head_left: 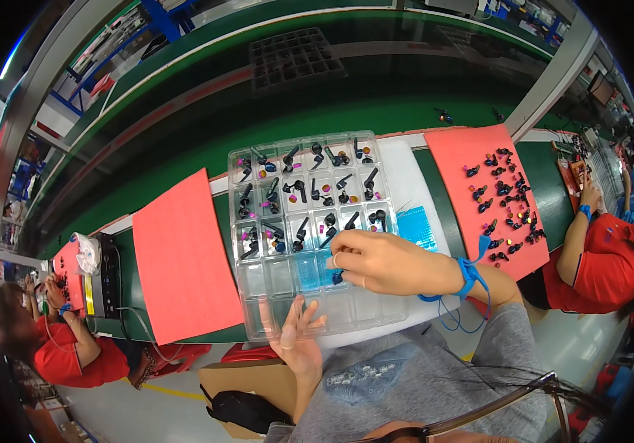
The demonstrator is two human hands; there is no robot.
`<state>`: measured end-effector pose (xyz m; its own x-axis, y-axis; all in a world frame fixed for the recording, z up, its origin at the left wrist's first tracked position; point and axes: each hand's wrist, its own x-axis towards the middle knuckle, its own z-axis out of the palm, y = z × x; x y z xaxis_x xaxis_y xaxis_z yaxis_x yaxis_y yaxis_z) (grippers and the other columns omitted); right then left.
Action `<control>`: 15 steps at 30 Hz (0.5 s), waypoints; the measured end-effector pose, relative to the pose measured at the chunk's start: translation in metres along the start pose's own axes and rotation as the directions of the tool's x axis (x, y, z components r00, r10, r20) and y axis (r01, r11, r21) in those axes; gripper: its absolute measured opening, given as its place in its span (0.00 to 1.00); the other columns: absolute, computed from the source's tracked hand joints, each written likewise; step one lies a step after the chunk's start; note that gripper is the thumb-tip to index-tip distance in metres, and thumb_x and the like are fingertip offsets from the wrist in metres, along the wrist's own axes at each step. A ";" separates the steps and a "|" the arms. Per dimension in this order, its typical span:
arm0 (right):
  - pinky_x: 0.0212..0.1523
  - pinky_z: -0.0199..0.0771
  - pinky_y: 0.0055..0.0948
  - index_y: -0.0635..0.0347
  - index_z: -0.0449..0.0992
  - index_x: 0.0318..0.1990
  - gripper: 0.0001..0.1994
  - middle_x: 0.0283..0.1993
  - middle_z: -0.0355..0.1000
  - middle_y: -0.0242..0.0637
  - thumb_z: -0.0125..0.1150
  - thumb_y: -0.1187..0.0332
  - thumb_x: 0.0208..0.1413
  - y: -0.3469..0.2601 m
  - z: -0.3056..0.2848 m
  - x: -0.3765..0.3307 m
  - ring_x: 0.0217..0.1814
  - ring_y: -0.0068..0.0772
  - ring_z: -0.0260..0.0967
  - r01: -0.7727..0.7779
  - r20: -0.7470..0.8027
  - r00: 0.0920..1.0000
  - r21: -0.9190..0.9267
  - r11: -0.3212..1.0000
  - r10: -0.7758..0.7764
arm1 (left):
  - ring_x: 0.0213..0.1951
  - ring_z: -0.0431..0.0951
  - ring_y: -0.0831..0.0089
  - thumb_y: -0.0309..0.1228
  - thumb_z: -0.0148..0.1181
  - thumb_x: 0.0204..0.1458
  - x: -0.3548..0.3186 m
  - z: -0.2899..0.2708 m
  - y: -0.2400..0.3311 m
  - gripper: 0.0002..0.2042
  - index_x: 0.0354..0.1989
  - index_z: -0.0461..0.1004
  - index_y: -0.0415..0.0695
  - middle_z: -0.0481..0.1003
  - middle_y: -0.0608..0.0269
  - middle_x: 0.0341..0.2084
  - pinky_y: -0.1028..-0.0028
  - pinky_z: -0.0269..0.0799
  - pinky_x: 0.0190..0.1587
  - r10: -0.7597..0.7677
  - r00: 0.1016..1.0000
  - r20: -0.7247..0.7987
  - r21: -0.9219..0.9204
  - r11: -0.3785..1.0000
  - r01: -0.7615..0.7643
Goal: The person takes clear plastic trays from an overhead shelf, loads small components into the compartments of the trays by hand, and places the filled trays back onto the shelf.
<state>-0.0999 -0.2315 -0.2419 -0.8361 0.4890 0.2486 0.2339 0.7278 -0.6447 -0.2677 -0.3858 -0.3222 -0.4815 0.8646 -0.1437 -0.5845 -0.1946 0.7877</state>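
Observation:
A clear plastic compartment tray (258, 277) lies before me. Its far rows hold several black stemmed earbuds (301, 232), with small pink and orange parts among them. Over the near-middle compartments, my right hand (383, 260) is closed in a pinch, with a blue strap on its wrist. A dark earbud (338, 277) shows just beneath its fingers and appears to be held; the fingertips partly hide the grip. At the near edge of the tray, my left hand (301, 340) has its fingers apart, touching the clear plastic and holding nothing.
A bare pink mat (184, 258) lies left of the tray. On the right, another pink mat (472, 148) carries many loose earbuds. White foam (413, 173) and a blue textured sheet (416, 227) lie beneath and beside the tray. Co-workers in red shirts (601, 255) sit on both sides.

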 end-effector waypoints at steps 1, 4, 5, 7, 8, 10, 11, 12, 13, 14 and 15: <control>0.39 0.75 0.30 0.65 0.73 0.43 0.15 0.42 0.65 0.39 0.63 0.76 0.44 0.000 0.003 -0.001 0.42 0.37 0.71 0.025 -0.004 1.000 -0.079 0.997 -0.026 | 0.46 0.76 0.52 0.37 0.57 0.52 -0.001 0.002 -0.001 0.41 0.69 0.37 0.51 0.68 0.36 0.50 0.60 0.78 0.39 0.000 1.000 -0.004 0.000 1.000 0.000; 0.40 0.75 0.32 0.65 0.72 0.43 0.15 0.44 0.66 0.41 0.63 0.74 0.45 0.005 0.007 -0.004 0.45 0.39 0.70 0.083 -0.009 0.996 -0.120 0.989 -0.085 | 0.46 0.76 0.56 0.40 0.56 0.51 -0.002 0.007 -0.006 0.39 0.69 0.41 0.53 0.69 0.42 0.51 0.65 0.77 0.39 0.020 1.000 -0.017 0.076 0.997 -0.019; 0.41 0.75 0.32 0.65 0.72 0.43 0.15 0.45 0.66 0.41 0.63 0.73 0.45 0.006 0.007 -0.006 0.46 0.40 0.70 0.119 -0.013 0.993 -0.084 0.989 -0.121 | 0.46 0.76 0.56 0.40 0.56 0.51 -0.002 0.008 -0.007 0.39 0.69 0.41 0.53 0.69 0.41 0.51 0.65 0.77 0.39 0.023 0.999 -0.027 0.062 0.998 -0.021; 0.42 0.74 0.34 0.66 0.71 0.42 0.14 0.44 0.67 0.42 0.62 0.73 0.47 0.002 0.001 -0.009 0.46 0.41 0.69 0.109 -0.007 0.994 -0.049 0.993 -0.109 | 0.46 0.76 0.56 0.39 0.55 0.51 0.000 0.009 -0.009 0.39 0.69 0.41 0.53 0.69 0.41 0.51 0.65 0.77 0.39 0.020 0.999 -0.031 0.047 0.999 -0.019; 0.44 0.72 0.36 0.67 0.71 0.40 0.12 0.42 0.67 0.42 0.60 0.72 0.48 0.000 -0.003 -0.010 0.47 0.43 0.69 0.102 0.000 0.995 -0.013 0.995 -0.102 | 0.46 0.76 0.56 0.39 0.55 0.51 0.001 0.007 -0.009 0.39 0.69 0.41 0.53 0.69 0.41 0.50 0.65 0.76 0.39 0.015 0.999 -0.028 0.022 1.000 -0.015; 0.43 0.73 0.34 0.65 0.72 0.42 0.13 0.43 0.69 0.41 0.61 0.72 0.48 -0.002 -0.009 -0.015 0.45 0.43 0.70 0.110 -0.056 0.992 -0.010 0.994 -0.110 | 0.46 0.76 0.56 0.39 0.55 0.51 0.003 0.000 -0.012 0.38 0.69 0.41 0.53 0.69 0.41 0.50 0.65 0.76 0.39 0.010 1.000 -0.023 -0.004 1.000 -0.011; 0.42 0.74 0.31 0.63 0.73 0.43 0.13 0.43 0.70 0.40 0.63 0.72 0.48 -0.004 -0.012 -0.017 0.44 0.42 0.71 0.122 -0.113 0.986 -0.005 0.992 -0.122 | 0.47 0.76 0.56 0.38 0.54 0.52 0.004 -0.005 -0.015 0.38 0.69 0.40 0.54 0.68 0.41 0.51 0.63 0.76 0.42 0.013 1.000 -0.008 -0.043 0.999 -0.013; 0.42 0.74 0.31 0.63 0.73 0.43 0.13 0.43 0.70 0.40 0.63 0.72 0.48 -0.010 -0.017 -0.020 0.44 0.42 0.71 0.115 -0.118 0.986 -0.008 0.993 -0.115 | 0.48 0.75 0.56 0.37 0.52 0.53 0.004 -0.007 -0.017 0.37 0.69 0.40 0.54 0.68 0.42 0.52 0.62 0.76 0.44 0.013 1.000 0.009 -0.082 0.997 -0.013; 0.41 0.74 0.31 0.62 0.73 0.43 0.12 0.42 0.71 0.40 0.62 0.71 0.50 -0.017 -0.022 -0.022 0.43 0.41 0.71 0.205 -0.129 0.974 0.173 0.963 -0.184 | 0.48 0.75 0.56 0.37 0.52 0.53 0.005 -0.006 -0.019 0.37 0.69 0.40 0.54 0.68 0.42 0.52 0.62 0.76 0.44 0.012 1.000 0.010 -0.081 0.997 -0.011; 0.41 0.73 0.30 0.62 0.73 0.43 0.11 0.40 0.72 0.39 0.61 0.71 0.53 -0.026 -0.027 -0.024 0.43 0.40 0.72 0.289 -0.154 0.956 0.346 0.893 -0.250 | 0.46 0.76 0.55 0.36 0.55 0.51 0.005 -0.005 -0.021 0.38 0.69 0.40 0.53 0.69 0.41 0.50 0.62 0.77 0.41 0.029 0.999 -0.035 -0.112 0.993 -0.033; 0.40 0.73 0.29 0.62 0.74 0.42 0.09 0.39 0.72 0.38 0.59 0.71 0.55 -0.043 -0.033 -0.024 0.41 0.37 0.72 0.198 -0.071 0.979 0.563 0.802 -0.191 | 0.45 0.77 0.54 0.35 0.57 0.50 0.004 -0.003 -0.023 0.40 0.69 0.40 0.52 0.71 0.41 0.48 0.61 0.79 0.38 0.041 0.996 -0.077 -0.144 0.988 -0.052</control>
<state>-0.0734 -0.2588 -0.1964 -0.8282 0.3734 0.4179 -0.2569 0.4098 -0.8753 -0.2585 -0.3791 -0.3425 -0.5545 0.8173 -0.1568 -0.6464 -0.3043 0.6997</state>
